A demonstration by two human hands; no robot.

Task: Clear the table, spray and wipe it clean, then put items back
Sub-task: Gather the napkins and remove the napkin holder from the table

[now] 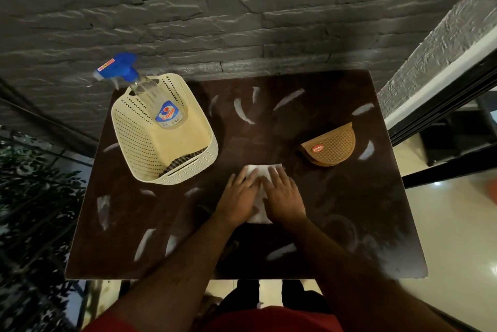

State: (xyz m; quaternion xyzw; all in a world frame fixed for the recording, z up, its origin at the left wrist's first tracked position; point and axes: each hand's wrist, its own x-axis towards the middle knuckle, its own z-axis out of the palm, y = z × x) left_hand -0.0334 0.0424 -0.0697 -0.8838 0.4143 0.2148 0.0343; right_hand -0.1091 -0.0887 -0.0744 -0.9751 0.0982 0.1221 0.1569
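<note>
A white folded cloth [260, 170] lies at the middle of the dark brown table [349, 210]. My left hand [238, 198] and my right hand [285, 197] rest flat on it side by side, fingers straight and pointing away from me. A clear spray bottle with a blue trigger head [150, 95] leans in a cream perforated basket [139, 140] at the table's far left. A brown half-round plastic holder [332, 144] stands at the right. Pale streaks mark the tabletop.
A dark stone wall [215, 22] runs right behind the table. Leafy plants [32, 197] stand at the left. A dark striped thing [183, 162] lies in the basket's near end. At the right are a black frame [443, 105] and a glossy tiled floor [457, 224].
</note>
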